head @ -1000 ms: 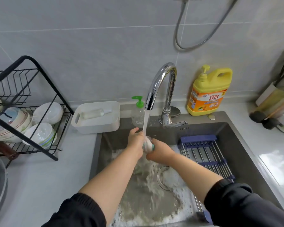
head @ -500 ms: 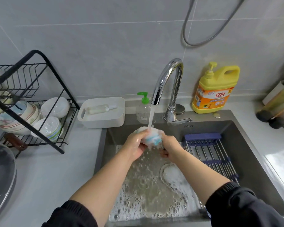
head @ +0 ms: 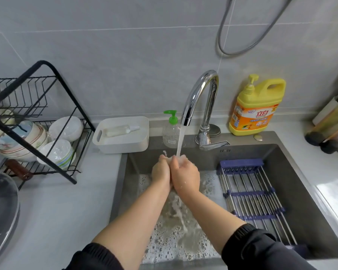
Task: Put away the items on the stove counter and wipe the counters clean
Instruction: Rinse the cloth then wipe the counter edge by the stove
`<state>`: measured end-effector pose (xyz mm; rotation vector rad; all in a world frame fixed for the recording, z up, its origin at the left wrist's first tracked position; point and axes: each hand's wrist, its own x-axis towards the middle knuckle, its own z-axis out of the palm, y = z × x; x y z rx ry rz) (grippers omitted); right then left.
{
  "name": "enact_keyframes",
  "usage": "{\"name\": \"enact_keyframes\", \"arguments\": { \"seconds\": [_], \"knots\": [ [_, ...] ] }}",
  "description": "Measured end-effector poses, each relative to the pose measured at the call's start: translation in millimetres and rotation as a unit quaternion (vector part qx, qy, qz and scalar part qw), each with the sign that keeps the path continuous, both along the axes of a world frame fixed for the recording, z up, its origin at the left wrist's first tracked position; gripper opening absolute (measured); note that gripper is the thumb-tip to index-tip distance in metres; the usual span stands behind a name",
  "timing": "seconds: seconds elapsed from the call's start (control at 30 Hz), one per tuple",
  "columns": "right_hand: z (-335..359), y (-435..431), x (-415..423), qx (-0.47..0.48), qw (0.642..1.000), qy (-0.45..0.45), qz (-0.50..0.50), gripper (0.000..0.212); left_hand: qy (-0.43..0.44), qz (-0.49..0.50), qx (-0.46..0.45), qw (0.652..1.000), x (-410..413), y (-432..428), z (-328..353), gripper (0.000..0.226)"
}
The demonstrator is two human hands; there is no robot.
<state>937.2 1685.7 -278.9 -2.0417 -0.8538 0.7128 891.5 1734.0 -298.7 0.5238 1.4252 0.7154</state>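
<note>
My left hand and my right hand are pressed together over the sink, squeezing a white and blue wash cloth between them. Only a small white bit of the cloth shows at my fingertips. The chrome faucet runs, and its water stream falls straight onto the cloth. Dirty water pours down from my hands into the grey foamy water in the sink bottom.
A blue roll-up drain rack lies across the sink's right half. Behind the sink stand a yellow detergent jug, a green-pump soap bottle and a white box. A black dish rack with bowls and a glass lid sit on the left counter.
My hands have closed together around the cloth, which showed plainly half a second ago and is now almost hidden. More dirty water runs out of them.
</note>
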Motion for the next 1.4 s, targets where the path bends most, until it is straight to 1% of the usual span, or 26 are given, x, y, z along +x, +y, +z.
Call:
{"name": "enact_keyframes", "arguments": {
  "seconds": [0.07, 0.13, 0.2, 0.3, 0.33, 0.37, 0.43, 0.47, 0.5, 0.53, 0.57, 0.6, 0.67, 0.73, 0.8, 0.93, 1.03, 1.1, 1.13, 1.17, 1.2, 1.23, 1.27, 1.33, 1.37, 1.4],
  "knots": [
    [3, 6, 1, -0.009, 0.999, 0.032, -0.015, 0.032, -0.026, -0.019, -0.002, 0.999, -3, -2, 4, 0.019],
    [5, 11, 4, -0.018, 0.997, 0.066, -0.018, 0.019, -0.043, -0.050, -0.010, 0.998, -3, -2, 7, 0.007],
    [3, 15, 10, -0.020, 0.995, 0.098, -0.016, 0.012, -0.041, -0.072, -0.016, 0.996, -3, 0, 12, 0.016],
    [-1, 21, 22, -0.079, 0.986, 0.146, -0.009, 0.020, 0.023, -0.102, 0.014, 0.994, -1, 1, 8, 0.030],
    [-3, 21, 28, -0.086, 0.981, 0.174, 0.021, 0.022, 0.013, -0.103, 0.014, 0.995, -1, 0, 8, 0.030],
    [-3, 20, 34, -0.089, 0.972, 0.210, 0.056, 0.027, -0.013, -0.092, 0.005, 0.996, -2, -1, 8, 0.034],
    [2, 15, 53, -0.082, 0.955, 0.273, 0.083, 0.037, -0.070, -0.081, -0.008, 0.994, -2, -1, 8, 0.033],
    [3, 14, 66, -0.085, 0.956, 0.268, 0.080, 0.040, -0.100, -0.081, -0.012, 0.992, -2, 0, 9, 0.036],
    [5, 13, 81, -0.096, 0.968, 0.220, 0.072, 0.043, -0.123, -0.075, -0.022, 0.989, -3, 5, 4, 0.045],
    [5, 14, 97, -0.102, 0.983, 0.146, 0.053, 0.044, -0.146, -0.073, -0.033, 0.986, -2, 9, 3, 0.059],
    [5, 14, 113, -0.100, 0.991, 0.084, 0.029, 0.042, -0.170, -0.080, -0.039, 0.981, 0, 14, -2, 0.065],
    [6, 15, 127, -0.094, 0.994, 0.052, 0.010, 0.038, -0.179, -0.092, -0.029, 0.979, 3, 15, 3, 0.061],
    [5, 19, 144, -0.092, 0.995, 0.028, 0.000, 0.036, -0.170, -0.117, -0.002, 0.978, 6, 12, 20, 0.043],
    [0, 22, 152, -0.101, 0.995, 0.026, 0.001, 0.034, -0.179, -0.101, 0.016, 0.979, 10, 14, 24, 0.030],
    [-4, 23, 158, -0.086, 0.996, 0.029, -0.006, 0.033, -0.204, -0.098, 0.030, 0.974, 9, 17, 21, 0.026],
    [0, 28, 170, -0.070, 0.995, 0.056, -0.036, 0.041, -0.220, -0.125, 0.023, 0.967, -1, 16, 19, 0.038],
    [10, 40, 176, -0.065, 0.994, 0.070, -0.050, 0.052, -0.193, -0.168, 0.034, 0.966, -10, 11, 20, 0.016],
    [11, 38, 175, -0.044, 0.991, 0.106, -0.067, 0.054, -0.184, -0.205, 0.047, 0.960, -14, 9, 22, 0.014],
    [7, 33, 171, -0.032, 0.985, 0.153, -0.068, 0.051, -0.185, -0.226, 0.051, 0.955, -15, 7, 25, 0.013],
    [-3, 24, 165, -0.029, 0.973, 0.222, -0.055, 0.049, -0.197, -0.239, 0.047, 0.950, -14, 4, 29, 0.018],
    [-14, 15, 154, -0.042, 0.952, 0.302, -0.020, 0.050, -0.217, -0.238, 0.038, 0.946, -14, 3, 31, 0.027],
    [-27, 5, 142, -0.065, 0.918, 0.389, 0.037, 0.057, -0.246, -0.235, 0.025, 0.940, -12, 2, 33, 0.036],
    [-39, -5, 128, -0.081, 0.873, 0.471, 0.096, 0.066, -0.255, -0.233, 0.015, 0.938, -10, 1, 34, 0.042],
    [-51, -20, 103, -0.087, 0.766, 0.610, 0.184, 0.077, -0.254, -0.254, 0.006, 0.933, -7, 0, 35, 0.043],
    [-52, -26, 92, -0.080, 0.724, 0.652, 0.212, 0.079, -0.253, -0.267, 0.010, 0.930, -6, -2, 38, 0.039],
    [-51, -32, 84, -0.065, 0.685, 0.687, 0.232, 0.082, -0.248, -0.283, 0.026, 0.926, -7, -3, 39, 0.029]
  ]
}}
